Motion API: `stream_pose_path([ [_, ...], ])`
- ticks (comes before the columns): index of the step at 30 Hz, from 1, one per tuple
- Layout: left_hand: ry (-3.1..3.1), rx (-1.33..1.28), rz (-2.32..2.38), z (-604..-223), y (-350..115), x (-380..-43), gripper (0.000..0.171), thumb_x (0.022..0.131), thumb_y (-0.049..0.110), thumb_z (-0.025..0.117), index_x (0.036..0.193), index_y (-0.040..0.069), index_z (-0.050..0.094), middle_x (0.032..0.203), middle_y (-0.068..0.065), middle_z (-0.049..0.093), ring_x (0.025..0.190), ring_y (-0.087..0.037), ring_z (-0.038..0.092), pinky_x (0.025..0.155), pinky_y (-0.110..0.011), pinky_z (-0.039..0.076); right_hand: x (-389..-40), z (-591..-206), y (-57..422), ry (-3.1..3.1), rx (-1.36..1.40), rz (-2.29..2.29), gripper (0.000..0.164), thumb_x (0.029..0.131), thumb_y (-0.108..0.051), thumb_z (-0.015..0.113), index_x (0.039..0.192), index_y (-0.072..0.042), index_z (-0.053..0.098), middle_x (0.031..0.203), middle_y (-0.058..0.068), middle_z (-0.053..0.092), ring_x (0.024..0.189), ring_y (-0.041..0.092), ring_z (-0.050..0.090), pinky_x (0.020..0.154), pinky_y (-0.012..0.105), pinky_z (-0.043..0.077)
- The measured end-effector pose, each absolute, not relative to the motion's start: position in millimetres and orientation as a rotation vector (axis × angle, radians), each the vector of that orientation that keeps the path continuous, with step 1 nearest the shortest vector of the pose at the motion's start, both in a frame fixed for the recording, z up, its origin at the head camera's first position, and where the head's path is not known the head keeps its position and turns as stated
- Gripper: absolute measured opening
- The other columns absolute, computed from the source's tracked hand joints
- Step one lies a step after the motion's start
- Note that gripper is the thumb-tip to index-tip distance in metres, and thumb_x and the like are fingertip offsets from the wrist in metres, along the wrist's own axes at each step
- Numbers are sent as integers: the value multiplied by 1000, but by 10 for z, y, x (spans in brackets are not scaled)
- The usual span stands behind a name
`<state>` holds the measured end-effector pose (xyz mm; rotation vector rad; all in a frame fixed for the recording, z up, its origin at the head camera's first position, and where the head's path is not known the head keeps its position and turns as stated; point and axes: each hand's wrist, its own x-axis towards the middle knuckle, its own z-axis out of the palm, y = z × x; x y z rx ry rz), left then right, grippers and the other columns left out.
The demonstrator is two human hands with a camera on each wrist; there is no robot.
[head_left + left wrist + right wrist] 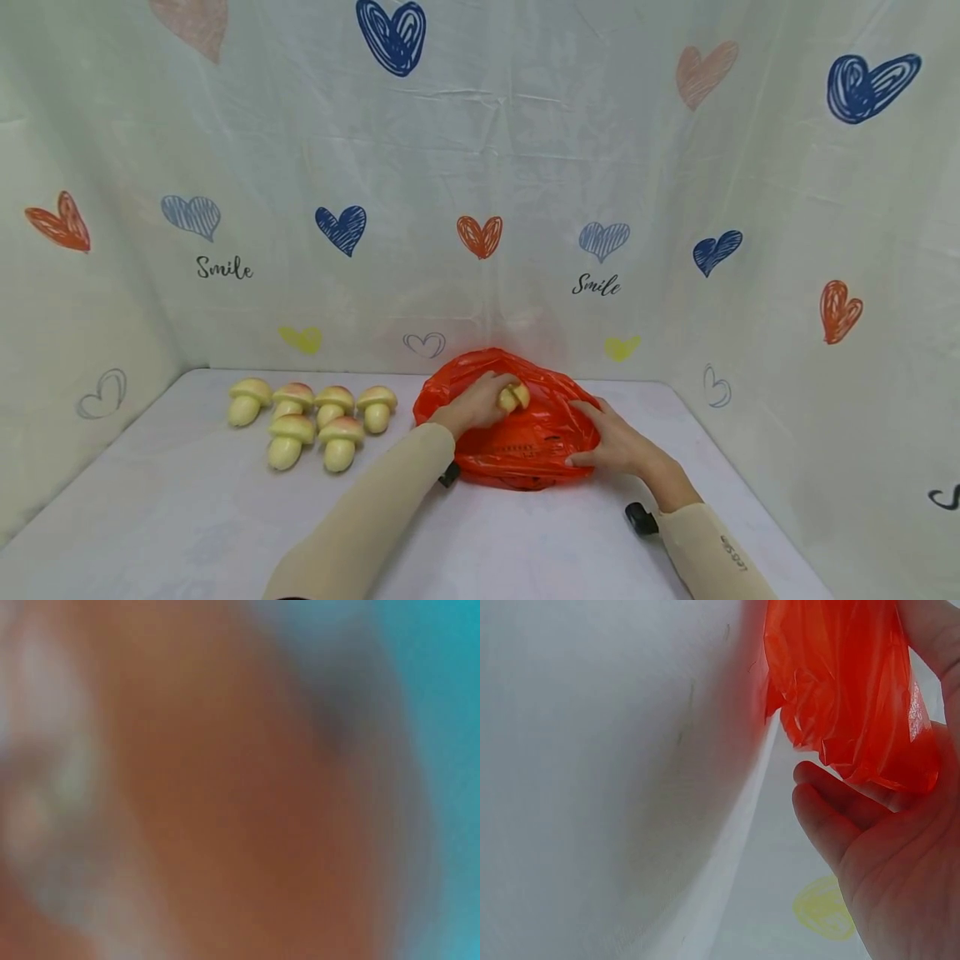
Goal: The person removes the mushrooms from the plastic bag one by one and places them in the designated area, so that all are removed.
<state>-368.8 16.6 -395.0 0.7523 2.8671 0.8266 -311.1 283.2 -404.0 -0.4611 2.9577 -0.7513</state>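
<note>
A red plastic bag lies with its mouth spread wide on the table. My left hand reaches into the mouth and holds a pale yellow mushroom, smooth and artificial-looking, by its near side. The right hand grips the bag's right rim, with the thumb at the front and the fingers farther back. In the right wrist view, red film runs between the thumb and fingers of that hand. The left wrist view is too blurred to make out the grasp. The bag's inside is partly hidden by the left hand.
Several similar mushrooms, with yellow or pinkish caps, stand in two rows left of the bag. The white table is bordered by hanging curtains printed with hearts. A small black device sits at the right wrist.
</note>
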Motion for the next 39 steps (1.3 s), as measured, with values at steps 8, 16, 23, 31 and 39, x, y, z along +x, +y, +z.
stream_pose_path([
  [8,2860,686,825,-3965,226,-3683,59,91,15,65,143,24,40,133,-5,49,119,-22,46,103,-41,39,-3103,-4021,2827,2958,-468,-745,95,68,-49,81,146,-20,36,148,13,26,130,36,36,95,60,41],
  [16,2870,708,839,-3963,260,-3674,53,90,14,66,136,24,43,119,-5,52,105,-21,49,97,-39,45,-3101,-4019,2821,2962,-482,-744,94,68,-49,81,145,-21,36,148,12,27,130,34,36,95,59,41],
  [23,2864,734,836,-3964,283,-3660,53,89,14,68,133,25,43,115,-5,50,98,-19,48,87,-34,48,-3102,-4021,2819,2963,-453,-733,94,68,-49,81,146,-22,36,148,12,27,130,34,36,95,59,42],
  [31,2833,666,911,-3992,289,-3634,57,87,15,70,135,29,44,123,-8,38,101,-22,49,81,-33,51,-3092,-4017,2813,2947,-425,-746,95,68,-48,82,146,-21,36,149,11,26,130,34,35,94,58,43],
  [39,2854,697,909,-3979,306,-3637,55,87,12,70,134,27,45,125,-5,41,99,-19,49,83,-31,50,-3093,-4000,2808,2951,-415,-742,95,67,-49,82,146,-22,36,149,11,26,131,34,35,93,58,44],
])
